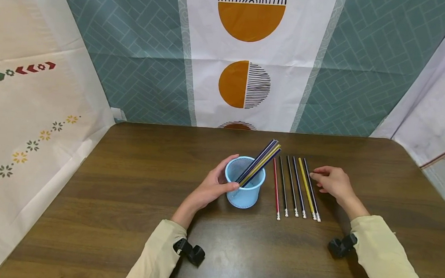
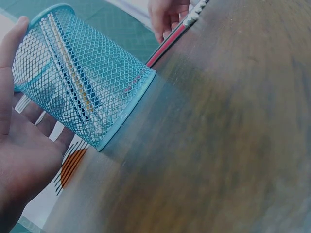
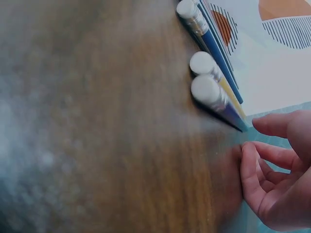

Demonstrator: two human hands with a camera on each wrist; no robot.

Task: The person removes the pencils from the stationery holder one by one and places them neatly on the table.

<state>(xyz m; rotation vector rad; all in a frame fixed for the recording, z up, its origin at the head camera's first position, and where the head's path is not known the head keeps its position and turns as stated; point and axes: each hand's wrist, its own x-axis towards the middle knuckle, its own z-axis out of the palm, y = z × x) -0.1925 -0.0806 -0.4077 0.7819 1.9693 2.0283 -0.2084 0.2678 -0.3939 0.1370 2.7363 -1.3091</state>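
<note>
Holding mesh cup (image 1: 243,199) with left grip (image 1: 212,186); right grip (image 1: 333,182) narrow near 6 pencils (image 1: 299,187), gap clear only from right wrist.

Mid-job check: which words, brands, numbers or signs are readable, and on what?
None readable.
Pencils on the table: any print is too small or blurred.
Cup: no label shows.
Wrist cameras: no marking legible.
Back cloth: circles and stripes, no lettering.
Left cloth: flowers and arrow shapes, no lettering.

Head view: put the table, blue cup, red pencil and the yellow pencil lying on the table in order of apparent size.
1. Table
2. Blue cup
3. Red pencil and yellow pencil: too alike to rank.
</note>
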